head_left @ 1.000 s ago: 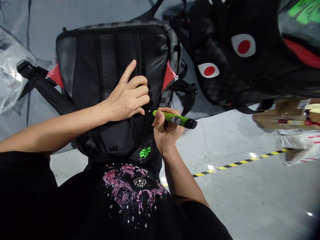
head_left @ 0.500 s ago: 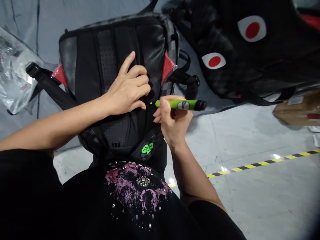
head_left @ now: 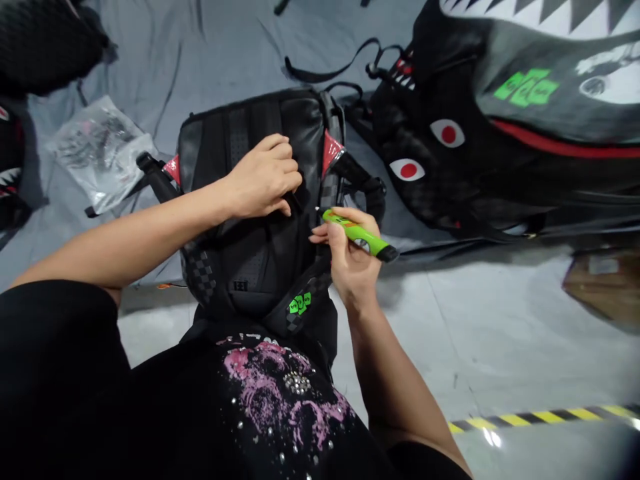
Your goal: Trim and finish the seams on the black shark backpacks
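Note:
A black backpack with red corner tabs and green patches lies back side up against my body. My left hand rests on its middle with the fingers curled together; what they grip, if anything, is hidden. In my right hand is a green pen-like tool with a black end. Its thin tip points left, close to the backpack's right edge, a short way right of my left fingers. I cannot tell whether the tip touches the fabric.
Grey cloth covers the surface beneath. Black bags with red-and-white eyes lie at the right, a clear plastic bag at the left. A cardboard box and striped tape are on the floor at the right.
The view has shifted, showing more of the cloth and bags. My left index finger, stretched out before, is now curled in. The tool has tilted, its black end lower, and its tip is farther from my left hand.

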Demonstrator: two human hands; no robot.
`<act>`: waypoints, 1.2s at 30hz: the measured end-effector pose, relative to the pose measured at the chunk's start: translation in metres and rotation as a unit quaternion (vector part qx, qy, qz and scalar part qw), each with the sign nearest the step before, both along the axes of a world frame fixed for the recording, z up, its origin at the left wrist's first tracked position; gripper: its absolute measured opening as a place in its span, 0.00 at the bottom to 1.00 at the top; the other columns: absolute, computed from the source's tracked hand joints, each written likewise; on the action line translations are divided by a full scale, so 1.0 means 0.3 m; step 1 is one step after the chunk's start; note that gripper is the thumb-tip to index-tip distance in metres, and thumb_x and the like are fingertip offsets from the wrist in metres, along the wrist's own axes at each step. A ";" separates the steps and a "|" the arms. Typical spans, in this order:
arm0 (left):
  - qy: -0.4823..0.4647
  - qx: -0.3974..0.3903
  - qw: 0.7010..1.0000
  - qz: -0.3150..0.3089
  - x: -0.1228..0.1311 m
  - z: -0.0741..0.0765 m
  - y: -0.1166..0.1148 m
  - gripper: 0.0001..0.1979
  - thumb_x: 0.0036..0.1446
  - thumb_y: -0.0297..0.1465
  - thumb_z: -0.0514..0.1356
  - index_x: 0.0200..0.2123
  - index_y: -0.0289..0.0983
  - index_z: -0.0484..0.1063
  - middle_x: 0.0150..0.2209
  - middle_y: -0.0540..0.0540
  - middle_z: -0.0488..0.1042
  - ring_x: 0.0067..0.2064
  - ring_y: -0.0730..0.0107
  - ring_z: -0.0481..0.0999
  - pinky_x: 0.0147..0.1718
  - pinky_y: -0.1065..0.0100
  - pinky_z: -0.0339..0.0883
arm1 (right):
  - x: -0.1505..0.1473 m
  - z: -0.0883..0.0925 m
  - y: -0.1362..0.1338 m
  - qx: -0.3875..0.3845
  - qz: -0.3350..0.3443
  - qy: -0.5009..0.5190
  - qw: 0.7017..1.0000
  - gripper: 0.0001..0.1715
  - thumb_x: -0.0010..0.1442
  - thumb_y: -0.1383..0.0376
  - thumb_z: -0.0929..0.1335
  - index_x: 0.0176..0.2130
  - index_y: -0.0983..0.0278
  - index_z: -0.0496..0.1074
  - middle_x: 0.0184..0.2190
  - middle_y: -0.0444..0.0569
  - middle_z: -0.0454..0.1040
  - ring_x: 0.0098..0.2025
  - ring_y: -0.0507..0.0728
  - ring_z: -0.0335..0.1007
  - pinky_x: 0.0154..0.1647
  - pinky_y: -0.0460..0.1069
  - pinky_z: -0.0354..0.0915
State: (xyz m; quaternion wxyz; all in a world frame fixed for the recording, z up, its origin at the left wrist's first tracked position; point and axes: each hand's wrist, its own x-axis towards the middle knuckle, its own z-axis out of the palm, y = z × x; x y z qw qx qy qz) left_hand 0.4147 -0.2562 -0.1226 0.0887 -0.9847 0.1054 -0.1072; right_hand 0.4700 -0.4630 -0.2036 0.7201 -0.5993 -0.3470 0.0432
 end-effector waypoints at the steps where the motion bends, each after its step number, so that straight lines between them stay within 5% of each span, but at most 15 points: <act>1: -0.015 -0.011 1.000 0.022 -0.047 0.044 -0.019 0.16 0.58 0.46 0.59 0.35 0.39 0.74 0.34 0.47 0.73 0.50 0.53 0.71 0.58 0.46 0.57 | -0.022 0.025 -0.003 0.021 0.008 -0.029 0.999 0.12 0.67 0.58 0.68 0.48 0.60 0.70 0.35 0.46 0.77 0.32 0.55 0.78 0.37 0.53 0.77; 5: -0.127 -0.003 0.986 0.111 -0.247 0.221 -0.163 0.13 0.61 0.43 0.56 0.36 0.41 0.74 0.35 0.44 0.75 0.48 0.50 0.72 0.52 0.45 0.60 | -0.064 0.179 -0.012 0.138 -0.012 -0.174 0.975 0.11 0.68 0.61 0.67 0.50 0.55 0.72 0.44 0.45 0.75 0.35 0.54 0.78 0.35 0.51 0.75; 7: -0.177 0.002 0.971 0.163 -0.314 0.252 -0.252 0.13 0.61 0.44 0.57 0.37 0.42 0.75 0.34 0.43 0.75 0.47 0.50 0.73 0.50 0.45 0.62 | -0.047 0.246 -0.020 0.171 0.012 -0.234 0.957 0.15 0.68 0.61 0.67 0.54 0.51 0.71 0.51 0.45 0.73 0.40 0.55 0.79 0.36 0.51 0.75; 11: -0.138 -0.050 0.959 0.243 -0.342 0.136 -0.352 0.14 0.59 0.43 0.61 0.37 0.37 0.75 0.33 0.42 0.78 0.40 0.52 0.76 0.40 0.51 0.68 | 0.020 0.225 -0.028 0.083 0.085 -0.392 0.912 0.26 0.65 0.66 0.68 0.60 0.48 0.68 0.53 0.46 0.75 0.46 0.60 0.78 0.43 0.56 0.77; 14: -0.050 -0.125 0.978 0.156 -0.316 0.021 -0.318 0.08 0.62 0.34 0.59 0.39 0.37 0.76 0.35 0.45 0.79 0.39 0.62 0.77 0.38 0.61 0.68 | 0.063 0.103 -0.014 0.015 0.084 -0.512 0.855 0.23 0.63 0.68 0.68 0.57 0.54 0.71 0.48 0.49 0.79 0.46 0.60 0.78 0.44 0.56 0.76; 16: -0.071 -0.131 0.982 0.116 -0.310 -0.004 -0.262 0.09 0.65 0.30 0.55 0.43 0.38 0.75 0.41 0.45 0.80 0.43 0.64 0.77 0.42 0.63 0.67 | 0.075 0.036 0.004 0.014 0.051 -0.534 0.844 0.25 0.62 0.71 0.67 0.58 0.57 0.69 0.48 0.52 0.79 0.46 0.60 0.78 0.44 0.56 0.74; 20: -0.201 -0.084 0.963 0.159 -0.286 0.037 -0.136 0.25 0.60 0.39 0.62 0.59 0.41 0.67 0.58 0.37 0.71 0.58 0.50 0.67 0.55 0.51 0.59 | 0.032 0.003 0.041 0.031 0.009 -0.497 0.867 0.28 0.60 0.72 0.69 0.58 0.59 0.67 0.42 0.52 0.80 0.42 0.60 0.78 0.43 0.57 0.71; 22: -0.166 -0.073 0.965 0.187 -0.228 0.050 -0.077 0.36 0.53 0.43 0.67 0.63 0.39 0.62 0.60 0.34 0.68 0.59 0.46 0.65 0.55 0.50 0.57 | -0.008 0.007 0.057 0.026 0.005 -0.460 0.888 0.24 0.60 0.71 0.68 0.56 0.59 0.69 0.39 0.50 0.79 0.40 0.59 0.77 0.44 0.57 0.69; 26: -0.008 -0.053 0.969 0.241 -0.080 0.018 0.005 0.36 0.47 0.44 0.70 0.57 0.34 0.69 0.53 0.32 0.72 0.53 0.45 0.69 0.50 0.54 0.60 | -0.055 -0.020 0.048 -0.012 0.004 -0.404 0.914 0.16 0.61 0.70 0.68 0.49 0.60 0.72 0.36 0.49 0.77 0.37 0.58 0.74 0.44 0.57 0.67; 30: -0.009 -0.024 0.987 0.156 -0.064 -0.015 0.005 0.45 0.52 0.43 0.67 0.68 0.36 0.54 0.62 0.31 0.64 0.60 0.46 0.65 0.57 0.53 0.56 | -0.021 -0.042 0.007 -0.059 0.052 -0.403 0.912 0.17 0.63 0.65 0.68 0.52 0.60 0.71 0.40 0.51 0.79 0.42 0.61 0.75 0.48 0.59 0.66; 33: -0.022 0.014 0.995 0.096 -0.101 -0.023 -0.027 0.56 0.50 0.48 0.67 0.72 0.36 0.39 0.70 0.30 0.50 0.69 0.40 0.51 0.64 0.43 0.43 | 0.013 -0.038 0.002 -0.062 0.052 -0.314 0.946 0.18 0.66 0.61 0.64 0.55 0.60 0.69 0.40 0.51 0.80 0.43 0.61 0.76 0.47 0.59 0.68; 36: 0.003 0.049 0.994 0.103 -0.098 -0.033 -0.054 0.64 0.45 0.51 0.68 0.72 0.36 0.31 0.72 0.29 0.38 0.71 0.33 0.39 0.63 0.35 0.35 | 0.033 -0.043 0.016 -0.056 0.009 -0.198 0.979 0.19 0.66 0.62 0.65 0.56 0.61 0.64 0.35 0.48 0.81 0.38 0.59 0.78 0.42 0.55 0.71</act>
